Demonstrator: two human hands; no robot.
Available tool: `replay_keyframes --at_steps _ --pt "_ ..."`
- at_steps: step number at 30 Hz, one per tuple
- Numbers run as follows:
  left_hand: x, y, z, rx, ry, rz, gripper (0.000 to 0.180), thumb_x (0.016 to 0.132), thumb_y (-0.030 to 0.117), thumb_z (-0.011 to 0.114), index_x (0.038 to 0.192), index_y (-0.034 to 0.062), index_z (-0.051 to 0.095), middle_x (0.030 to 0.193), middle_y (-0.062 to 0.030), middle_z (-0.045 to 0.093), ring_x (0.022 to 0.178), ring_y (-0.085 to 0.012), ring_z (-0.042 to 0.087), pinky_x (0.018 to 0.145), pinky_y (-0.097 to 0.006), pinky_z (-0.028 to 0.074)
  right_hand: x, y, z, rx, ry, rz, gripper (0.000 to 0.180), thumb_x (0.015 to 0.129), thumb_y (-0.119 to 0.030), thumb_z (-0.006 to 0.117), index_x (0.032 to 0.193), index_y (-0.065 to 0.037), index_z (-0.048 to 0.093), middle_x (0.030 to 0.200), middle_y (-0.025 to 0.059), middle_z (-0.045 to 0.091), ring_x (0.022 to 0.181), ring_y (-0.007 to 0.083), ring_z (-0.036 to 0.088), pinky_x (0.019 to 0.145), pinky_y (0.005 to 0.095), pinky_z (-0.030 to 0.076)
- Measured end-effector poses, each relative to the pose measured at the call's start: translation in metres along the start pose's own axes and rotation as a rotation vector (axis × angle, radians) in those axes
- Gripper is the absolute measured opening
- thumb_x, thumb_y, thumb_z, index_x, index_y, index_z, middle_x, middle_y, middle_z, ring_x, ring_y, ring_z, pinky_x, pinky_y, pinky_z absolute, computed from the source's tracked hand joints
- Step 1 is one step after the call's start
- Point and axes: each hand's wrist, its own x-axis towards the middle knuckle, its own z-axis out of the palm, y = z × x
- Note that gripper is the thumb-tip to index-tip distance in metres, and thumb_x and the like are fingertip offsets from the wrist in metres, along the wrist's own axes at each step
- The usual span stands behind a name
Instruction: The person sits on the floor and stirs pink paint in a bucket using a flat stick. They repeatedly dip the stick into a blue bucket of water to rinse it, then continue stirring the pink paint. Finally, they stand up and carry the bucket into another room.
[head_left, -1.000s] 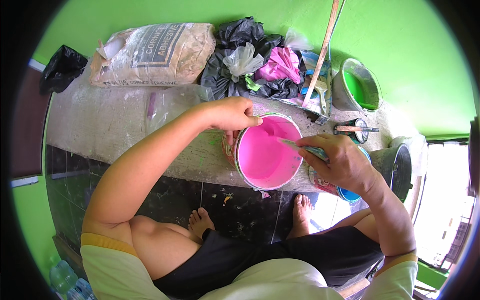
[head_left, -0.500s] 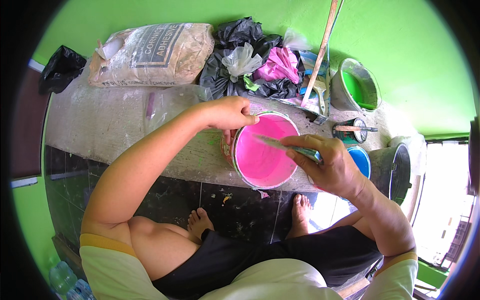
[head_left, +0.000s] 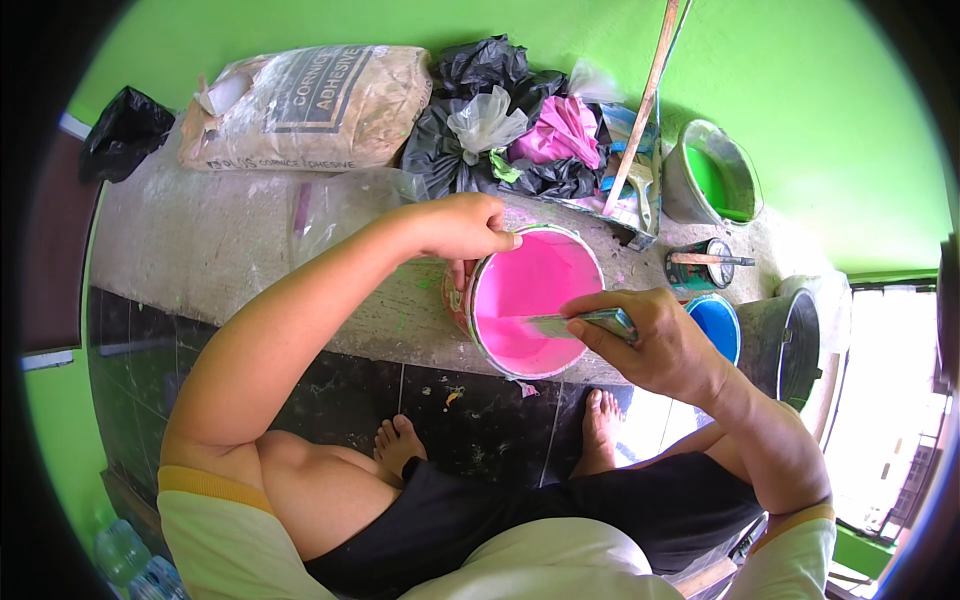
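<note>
A round can of pink paint [head_left: 530, 300] stands at the front edge of a rough concrete ledge [head_left: 220, 250]. My left hand [head_left: 462, 228] grips the can's left rim, thumb over the edge. My right hand [head_left: 655, 340] holds a flat scraper [head_left: 565, 322] by its handle. The blade reaches left into the pink paint, low across the can's middle.
Behind the can lie a tan sack [head_left: 300, 105], black plastic bags [head_left: 470, 120], a pink bag [head_left: 565, 130] and a wooden stick [head_left: 645, 100]. A green paint bucket [head_left: 715, 175], a small tin [head_left: 698, 265], a blue paint can [head_left: 715, 322] and a dark bucket [head_left: 790, 340] stand to the right.
My right hand has swung the scraper from the can's right rim leftward and down into the pink paint. My left hand stays on the rim.
</note>
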Motion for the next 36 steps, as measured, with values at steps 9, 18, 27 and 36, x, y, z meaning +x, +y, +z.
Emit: replay_keyframes --at_steps 9,18,27,36 --pt "0.001 -0.001 -0.001 -0.032 0.016 0.011 0.043 0.105 0.035 0.067 0.105 -0.0054 0.054 0.084 -0.0174 0.072 0.063 -0.0289 0.076 0.053 -0.04 0.063 0.007 0.003 0.001 -0.172 0.163 -0.088 0.022 0.099 -0.013 0.075 0.116 0.001 0.075 0.1 0.0209 0.077 0.078 0.033 0.076 0.07 0.0392 0.058" --pt "-0.002 0.001 -0.002 -0.014 0.007 0.008 0.04 0.106 0.033 0.066 0.105 -0.0055 0.054 0.086 -0.0179 0.072 0.065 -0.0293 0.076 0.054 -0.04 0.063 0.002 0.001 0.0 -0.145 0.069 0.005 0.021 0.1 -0.014 0.075 0.113 0.002 0.075 0.093 0.021 0.077 0.076 0.0337 0.076 0.07 0.0386 0.058" --pt "0.0 -0.003 -0.002 -0.067 0.018 0.012 0.04 0.106 0.033 0.066 0.104 -0.006 0.055 0.089 -0.0186 0.072 0.065 -0.0282 0.076 0.054 -0.04 0.064 0.005 -0.005 -0.001 -0.094 0.23 0.04 0.022 0.102 -0.017 0.074 0.116 -0.001 0.076 0.094 0.0196 0.078 0.077 0.0251 0.076 0.07 0.0361 0.058" --pt "-0.001 0.0 -0.005 -0.025 -0.006 -0.007 0.041 0.107 0.036 0.066 0.103 -0.0033 0.054 0.087 -0.0139 0.068 0.067 -0.0246 0.075 0.055 -0.039 0.065 0.004 0.001 0.008 -0.125 0.212 -0.074 0.022 0.099 -0.012 0.075 0.117 0.0 0.075 0.1 0.0226 0.077 0.081 0.0366 0.077 0.073 0.0409 0.06"
